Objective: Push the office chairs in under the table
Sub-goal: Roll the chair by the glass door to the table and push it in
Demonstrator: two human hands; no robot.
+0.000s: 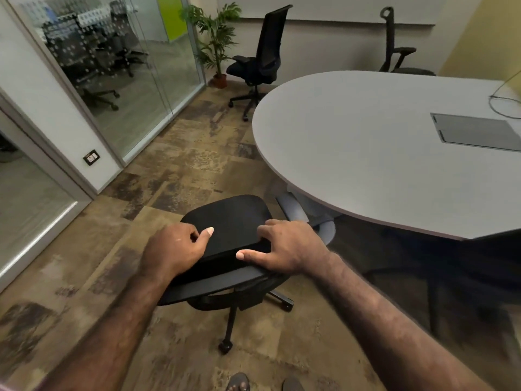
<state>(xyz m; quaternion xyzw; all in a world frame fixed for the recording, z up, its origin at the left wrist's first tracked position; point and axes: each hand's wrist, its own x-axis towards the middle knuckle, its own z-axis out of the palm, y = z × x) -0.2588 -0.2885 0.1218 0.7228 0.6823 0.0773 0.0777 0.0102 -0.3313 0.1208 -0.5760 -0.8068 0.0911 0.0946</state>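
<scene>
**Black chair back gripped by both hands beside the grey tabletop**

Black mesh-and-plastic office chair stands on the mottled brown carpet floor, just beside the rounded end of the pale grey oval tabletop, with its seat not yet under it. Seen from above, the top edge of its backrest is held at both ends. The left hand curls over the left end, its fingers bent down over the front face and the thumb stretched along the top. The right hand grips the right end, fingers wrapped over the far side and the thumb lying flat along the rear edge, pointing toward the other hand. Both forearms reach in from the bottom of the view. The chair's black star base and castors show below the seat, and one grey armrest sits close to the table edge.

A second black high-backed office chair stands well apart at the far curve of the tabletop, turned sideways, near a green potted plant in the corner. A third dark chair with a headrest stands behind the far side. A grey rectangular flap is set into the tabletop. Glass partition walls run along the left.
</scene>
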